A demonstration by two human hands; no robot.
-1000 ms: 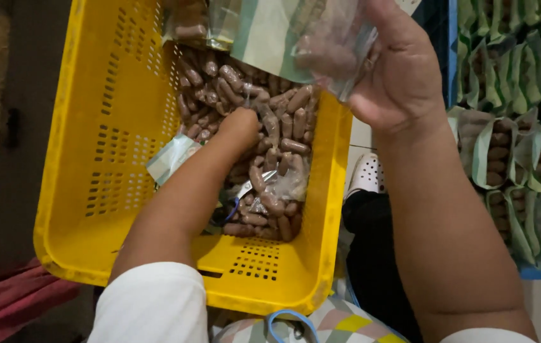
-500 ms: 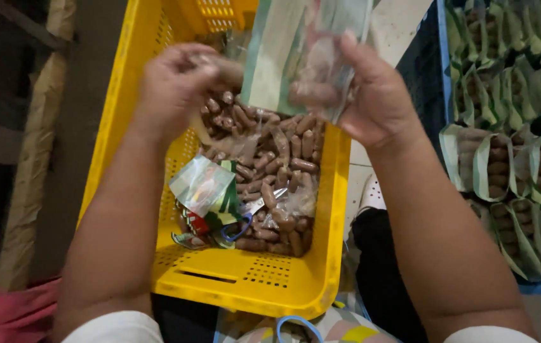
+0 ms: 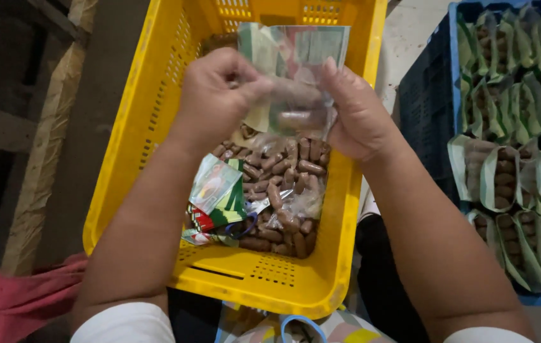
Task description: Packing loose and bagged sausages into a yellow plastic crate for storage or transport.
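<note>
Left hand (image 3: 216, 95) up out of the yellow crate (image 3: 124, 190), off the loose brown pieces (image 3: 283, 184); now at the clear bag (image 3: 296, 82), pinching its left edge. Right hand (image 3: 359, 114) lower, holding the bag's right edge.

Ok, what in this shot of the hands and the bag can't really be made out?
- Head view: the contents of the clear bag are blurred, so no count.
- The left hand hides its fingertips' hold on the bag edge.
- The loose brown pieces are partly under the arms and plastic.
- The packed blue crate is cut off by the right edge.
</note>
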